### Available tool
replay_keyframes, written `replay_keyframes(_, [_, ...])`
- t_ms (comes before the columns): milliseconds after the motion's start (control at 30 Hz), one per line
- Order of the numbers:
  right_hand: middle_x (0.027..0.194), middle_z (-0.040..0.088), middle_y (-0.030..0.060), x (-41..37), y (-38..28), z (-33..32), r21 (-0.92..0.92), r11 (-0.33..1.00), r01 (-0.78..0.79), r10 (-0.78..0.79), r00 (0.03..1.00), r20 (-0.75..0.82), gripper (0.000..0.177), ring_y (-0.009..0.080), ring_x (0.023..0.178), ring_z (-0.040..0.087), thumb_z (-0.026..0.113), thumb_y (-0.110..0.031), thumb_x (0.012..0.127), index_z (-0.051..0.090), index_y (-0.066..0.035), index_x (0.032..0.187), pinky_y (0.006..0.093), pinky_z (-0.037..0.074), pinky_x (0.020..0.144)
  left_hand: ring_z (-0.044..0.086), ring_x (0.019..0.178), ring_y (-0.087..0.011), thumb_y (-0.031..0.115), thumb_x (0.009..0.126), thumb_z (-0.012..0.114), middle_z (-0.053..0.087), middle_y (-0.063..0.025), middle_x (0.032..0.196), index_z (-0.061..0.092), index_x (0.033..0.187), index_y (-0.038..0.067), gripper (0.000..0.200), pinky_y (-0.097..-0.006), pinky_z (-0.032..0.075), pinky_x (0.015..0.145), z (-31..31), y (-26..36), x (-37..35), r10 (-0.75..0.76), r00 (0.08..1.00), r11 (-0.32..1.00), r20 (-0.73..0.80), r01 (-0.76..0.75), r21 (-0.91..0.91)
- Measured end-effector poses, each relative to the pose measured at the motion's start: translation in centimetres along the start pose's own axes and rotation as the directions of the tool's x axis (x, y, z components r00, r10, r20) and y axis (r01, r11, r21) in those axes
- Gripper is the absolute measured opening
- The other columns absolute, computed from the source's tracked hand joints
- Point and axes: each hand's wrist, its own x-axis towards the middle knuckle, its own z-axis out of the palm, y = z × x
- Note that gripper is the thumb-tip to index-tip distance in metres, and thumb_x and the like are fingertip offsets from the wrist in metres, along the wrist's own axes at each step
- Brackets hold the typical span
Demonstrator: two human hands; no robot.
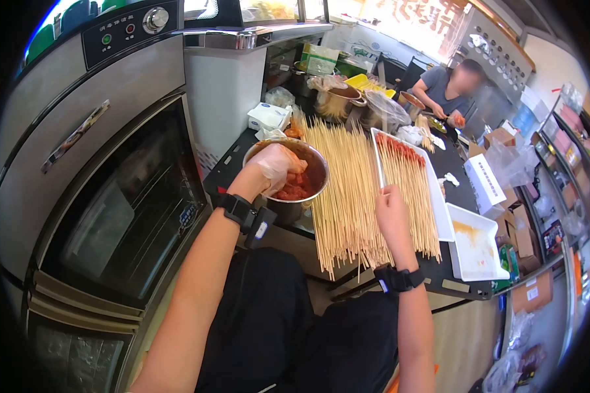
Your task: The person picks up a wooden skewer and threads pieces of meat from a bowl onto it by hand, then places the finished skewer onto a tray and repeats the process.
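My left hand [278,165], in a clear plastic glove, reaches over the rim into a metal pot [325,180] of red, sauced meat pieces [294,188]. Its fingers are curled just above the meat; whatever they grip is hidden. My right hand [392,206] is bare, its fingers pinched together over the edge between the loose wooden skewers [341,190] and a white tray [442,209]. What it pinches is too small to make out. In that tray lie skewers tipped with red meat [401,149], side by side.
A second white tray [472,245], stained with sauce, sits at the table's right corner. Behind the skewers stand a tissue pack [269,116], a pot of skewers [336,103] and a yellow tray [367,84]. Across the table sits another person [449,92]. An oven-like cabinet [121,190] stands left.
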Motion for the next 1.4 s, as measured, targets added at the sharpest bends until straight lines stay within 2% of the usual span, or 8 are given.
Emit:
replay_keyframes(67, [0.058, 0.051, 0.0156, -1.0, 1.2, -0.3, 0.173, 0.985, 0.019, -0.017, 1.0, -0.013, 0.019, 0.0279, 0.052, 0.053, 0.042, -0.017, 0.09, 0.046, 0.002, 0.092, 0.036, 0.039, 0.047, 0.053, 0.066, -0.0099, 0.004, 0.075, 0.063, 0.059, -0.0035, 0.074, 0.06, 0.074, -0.002, 0.007, -0.0232, 0.042, 0.058, 0.1, 2.9, -0.5, -0.406, 0.911, 0.741, 0.063, 0.37, -0.56])
replay_keyframes(333, [0.054, 0.035, -0.0029, -8.7, -5.0, -4.0, 0.839, 0.457, -0.294, -0.037, 0.937, 0.348, 0.024, 0.0044, 0.044, 0.032, 0.038, -0.016, 0.094, 0.042, -0.003, 0.115, 0.0178, 0.027, 0.039, 0.059, 0.082, -0.0221, 0.001, 0.086, 0.047, 0.06, -0.009, 0.082, 0.057, 0.097, 0.001, 0.015, -0.0293, 0.049, 0.072, -0.1, 6.4, -1.5, 0.107, 0.993, 0.776, -0.048, -0.054, 0.629])
replay_keyframes(467, [0.052, 0.034, -0.0021, -11.1, -5.3, -2.6, 0.888, 0.259, -0.38, -0.134, 0.896, 0.423, 0.035, 0.005, 0.042, 0.03, 0.037, -0.015, 0.095, 0.034, -0.003, 0.128, 0.0188, 0.029, 0.041, 0.053, 0.097, -0.0377, 0.017, 0.093, 0.042, 0.049, -0.026, 0.108, 0.045, 0.109, -0.006, 0.029, -0.0418, 0.047, 0.09, -0.1, 3.6, -0.4, -0.308, 0.944, 0.322, -0.121, -0.016, -0.947])
replay_keyframes(933, [0.055, 0.039, -0.0033, -14.0, -4.6, -0.6, 0.811, 0.304, -0.499, 0.046, 0.858, 0.511, 0.029, 0.0032, 0.042, 0.034, 0.042, -0.008, 0.092, 0.045, -0.001, 0.119, 0.0179, 0.029, 0.04, 0.047, 0.108, -0.0365, 0.044, 0.092, 0.035, 0.044, -0.0317, 0.117, 0.04, 0.117, -0.012, 0.061, -0.0449, 0.038, 0.095, -0.5, 6.9, -0.7, -0.505, 0.861, 0.121, -0.054, 0.008, -0.993])
replay_keyframes(1033, [0.058, 0.045, -0.0024, -15.2, -5.8, -2.6, 0.711, 0.506, -0.489, 0.124, 0.856, 0.501, 0.031, 0.0021, 0.046, 0.038, 0.045, -0.007, 0.09, 0.047, -0.001, 0.121, 0.0166, 0.03, 0.042, 0.051, 0.103, -0.0401, 0.026, 0.091, 0.048, 0.049, -0.0263, 0.105, 0.039, 0.112, -0.011, 0.044, -0.0451, 0.046, 0.086, -0.8, 5.9, -1.4, -0.061, 0.991, 0.957, -0.118, 0.092, 0.275])
replay_keyframes(1133, [0.062, 0.048, -0.0023, -16.0, -6.3, -4.1, 0.673, 0.518, -0.528, 0.162, 0.833, 0.529, 0.032, 0.0012, 0.049, 0.039, 0.048, -0.007, 0.089, 0.049, -0.001, 0.121, 0.0154, 0.03, 0.044, 0.056, 0.097, -0.0368, 0.009, 0.089, 0.048, 0.052, -0.0261, 0.106, 0.042, 0.109, -0.009, 0.028, -0.0412, 0.05, 0.083, -0.5, 2.4, -0.9, 0.213, 0.939, 0.931, -0.271, -0.279, -0.235])
replay_keyframes(1200, [0.065, 0.047, -0.0045, -16.2, -6.6, -4.4, 0.661, 0.549, -0.512, 0.156, 0.84, 0.52, 0.031, 0.0005, 0.053, 0.037, 0.049, -0.005, 0.088, 0.052, -0.001, 0.119, 0.0148, 0.029, 0.047, 0.057, 0.098, -0.0313, 0.012, 0.091, 0.044, 0.051, -0.0262, 0.114, 0.044, 0.112, -0.012, 0.032, -0.0342, 0.047, 0.086, -0.2, 5.6, -0.9, -0.452, 0.885, 0.352, -0.114, 0.06, -0.934])
replay_keyframes(1400, [0.068, 0.046, -0.0063, -16.6, -7.4, -4.0, 0.615, 0.666, -0.422, 0.168, 0.888, 0.428, 0.03, 0.0001, 0.056, 0.034, 0.051, -0.003, 0.087, 0.054, -0.001, 0.116, 0.0153, 0.028, 0.049, 0.054, 0.104, -0.0317, 0.008, 0.092, 0.04, 0.049, -0.0272, 0.115, 0.039, 0.114, -0.013, 0.031, -0.0361, 0.047, 0.088, -0.4, 5.6, -0.8, -0.428, 0.893, 0.328, -0.136, 0.014, -0.945])
